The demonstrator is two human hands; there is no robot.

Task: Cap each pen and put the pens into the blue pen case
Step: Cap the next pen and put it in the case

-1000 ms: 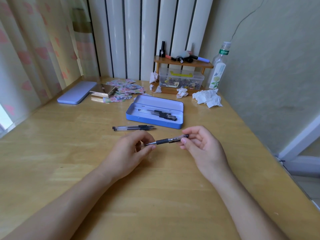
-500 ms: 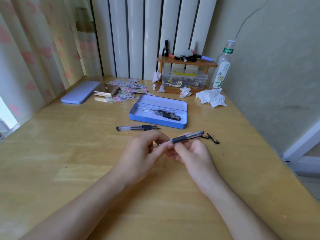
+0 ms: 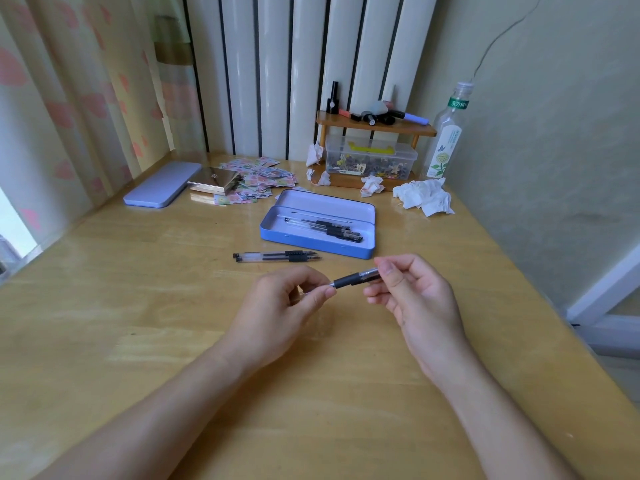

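A black-gripped gel pen (image 3: 353,279) is held level above the table between both hands. My right hand (image 3: 415,299) grips its clear barrel, and my left hand (image 3: 277,306) pinches its tip end with thumb and forefinger; what lies inside that pinch is hidden. The blue pen case (image 3: 311,245) lies open just beyond, with several capped pens (image 3: 332,228) inside. Two uncapped pens (image 3: 273,257) lie side by side on the table, left of the case's front edge.
A lilac lid (image 3: 162,188), a gold box (image 3: 214,180) and scattered stickers (image 3: 263,181) lie at the back left. Crumpled tissues (image 3: 426,199), a small wooden shelf (image 3: 377,128) over a plastic box (image 3: 370,161), and a bottle (image 3: 445,143) stand at the back right.
My hands have drawn slightly apart and my right hand has shifted right along the barrel. The loose black cap seen on the table half a second ago is now out of sight.
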